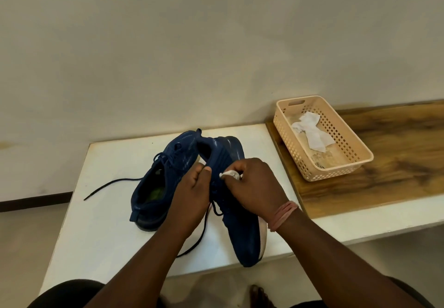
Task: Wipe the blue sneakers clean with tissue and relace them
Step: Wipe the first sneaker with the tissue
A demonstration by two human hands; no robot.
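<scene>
We see matt blue knitted cloth on the sneakers, crumpled white paper tissues in a peach perforated plastic basket, a smooth white table, and grained wood at right.

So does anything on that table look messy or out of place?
A little. The dark lace of the left blue mesh sneaker trails loose across the white tabletop, and the right blue sneaker lies tipped on its side. Crumpled white tissues sit in the peach plastic basket.
</scene>
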